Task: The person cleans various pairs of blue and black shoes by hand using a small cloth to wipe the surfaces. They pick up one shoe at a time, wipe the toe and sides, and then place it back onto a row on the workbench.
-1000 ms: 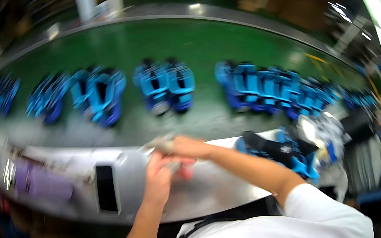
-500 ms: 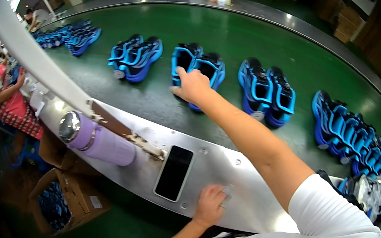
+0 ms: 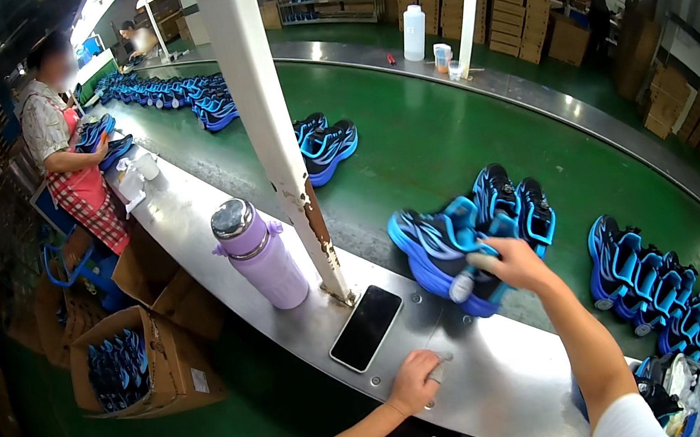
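From my end of the head camera feed, I have the right hand (image 3: 516, 267) gripping a blue-and-black running shoe (image 3: 429, 247) near its heel, at the near edge of the green conveyor belt (image 3: 421, 142). Its toe points away and to the left. Blur stops me telling whether the sole is off the surface, or whether the hand has 1 shoe or 2.

The left hand (image 3: 413, 386) is curled at the steel ledge (image 3: 524, 374); something small and greyish shows at its fingertips, but I cannot tell whether it is gripped.

To handle this well, I would keep the hold firm at the heel, avoid squashing the soft collar, and lift clear of the neighbouring pair (image 3: 494, 194) just behind. I would also steer wide of the smartphone (image 3: 367, 329) on the ledge, and bring the left hand under the forefoot if the shoe sags.

As for writing, I can read no brand on the shoe; a pale round disc marks its heel. The cardboard carton (image 3: 177, 358) at lower left carries a white label (image 3: 200, 380), too small for me to read.
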Demonstrator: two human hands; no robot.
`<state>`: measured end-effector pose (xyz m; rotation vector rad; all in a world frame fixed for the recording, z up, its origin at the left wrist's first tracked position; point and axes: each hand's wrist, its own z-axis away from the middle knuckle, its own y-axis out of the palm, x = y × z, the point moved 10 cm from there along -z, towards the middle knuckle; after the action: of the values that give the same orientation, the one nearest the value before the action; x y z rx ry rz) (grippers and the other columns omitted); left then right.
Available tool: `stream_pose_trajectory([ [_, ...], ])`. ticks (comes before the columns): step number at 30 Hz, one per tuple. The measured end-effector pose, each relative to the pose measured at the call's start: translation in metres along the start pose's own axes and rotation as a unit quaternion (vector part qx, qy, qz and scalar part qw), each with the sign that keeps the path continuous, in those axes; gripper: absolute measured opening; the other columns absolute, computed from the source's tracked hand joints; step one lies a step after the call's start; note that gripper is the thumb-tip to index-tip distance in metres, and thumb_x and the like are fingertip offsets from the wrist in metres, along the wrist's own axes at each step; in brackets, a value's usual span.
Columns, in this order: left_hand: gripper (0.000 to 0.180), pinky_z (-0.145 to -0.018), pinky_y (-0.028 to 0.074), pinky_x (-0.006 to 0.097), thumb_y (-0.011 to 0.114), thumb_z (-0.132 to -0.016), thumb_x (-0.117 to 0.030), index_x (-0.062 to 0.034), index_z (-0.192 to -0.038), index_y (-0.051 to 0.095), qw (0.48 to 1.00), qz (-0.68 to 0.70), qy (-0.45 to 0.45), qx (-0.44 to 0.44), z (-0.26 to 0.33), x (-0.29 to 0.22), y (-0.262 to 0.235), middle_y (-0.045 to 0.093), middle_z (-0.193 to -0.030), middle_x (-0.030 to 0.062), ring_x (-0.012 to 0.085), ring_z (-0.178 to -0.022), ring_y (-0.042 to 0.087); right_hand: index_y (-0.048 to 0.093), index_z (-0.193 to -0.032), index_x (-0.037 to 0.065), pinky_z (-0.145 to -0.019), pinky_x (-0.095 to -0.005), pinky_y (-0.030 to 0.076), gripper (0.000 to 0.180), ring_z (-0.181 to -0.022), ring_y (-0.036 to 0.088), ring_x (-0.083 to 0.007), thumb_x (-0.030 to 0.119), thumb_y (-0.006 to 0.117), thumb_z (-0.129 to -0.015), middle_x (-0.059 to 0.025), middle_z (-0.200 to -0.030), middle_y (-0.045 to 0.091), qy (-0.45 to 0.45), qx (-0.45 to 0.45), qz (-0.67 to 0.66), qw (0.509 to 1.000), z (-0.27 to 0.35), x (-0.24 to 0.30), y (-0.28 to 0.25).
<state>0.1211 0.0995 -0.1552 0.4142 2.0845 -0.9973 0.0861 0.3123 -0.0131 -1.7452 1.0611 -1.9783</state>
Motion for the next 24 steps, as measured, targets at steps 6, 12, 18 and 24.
stream_pose_trajectory([
  [6, 0.054, -0.062, 0.046, 0.024, 0.071, -0.085, -0.015, 0.0009, -0.13, 0.046, 0.965, 0.214, -0.11, -0.099, -0.025, -0.046, -0.04, 0.047, -0.098, 0.0114, 0.0181, -0.076, 0.053, 0.071, -0.092, 0.008, -0.063, -0.0379, 0.05, 0.021, -0.066, 0.062, -0.0317, 0.023, 0.076, -0.079, -0.0168, -0.074, 0.064, -0.024, -0.027, 0.052, 0.998, 0.179, 0.009, -0.019],
  [12, 0.063, -0.082, 0.049, 0.046, 0.072, -0.075, -0.021, -0.0065, -0.129, 0.045, 0.989, -0.026, -0.037, 0.138, -0.061, -0.103, 0.022, 0.052, -0.114, 0.0179, 0.0393, -0.103, 0.057, 0.068, -0.109, 0.011, -0.063, -0.0422, 0.051, 0.035, -0.066, 0.06, -0.0321, 0.023, 0.077, -0.076, -0.0142, -0.076, 0.06, 0.035, -0.006, 0.034, 0.999, 0.255, 0.025, 0.034],
  [18, 0.052, -0.087, 0.049, 0.043, 0.068, -0.077, -0.012, -0.01, -0.126, 0.049, 0.975, -0.11, -0.016, 0.193, -0.089, -0.122, 0.021, 0.056, -0.114, 0.0145, 0.0374, -0.105, 0.058, 0.066, -0.115, 0.01, -0.083, -0.0394, 0.047, 0.055, -0.094, 0.058, -0.0309, 0.008, 0.082, -0.062, -0.0132, -0.103, 0.061, -0.041, -0.273, 0.141, 0.951, 0.276, 0.058, -0.064],
  [24, 0.042, -0.082, 0.05, 0.044, 0.059, -0.072, 0.005, -0.0154, -0.109, 0.06, 0.969, -0.146, 0.073, 0.184, -0.07, -0.137, 0.046, 0.056, -0.11, 0.0075, 0.0334, -0.103, 0.056, 0.069, -0.104, 0.011, -0.086, -0.0391, 0.049, 0.036, -0.097, 0.061, -0.0333, 0.013, 0.079, -0.069, -0.0117, -0.102, 0.065, -0.016, -0.153, 0.079, 0.985, 0.248, -0.011, -0.019],
])
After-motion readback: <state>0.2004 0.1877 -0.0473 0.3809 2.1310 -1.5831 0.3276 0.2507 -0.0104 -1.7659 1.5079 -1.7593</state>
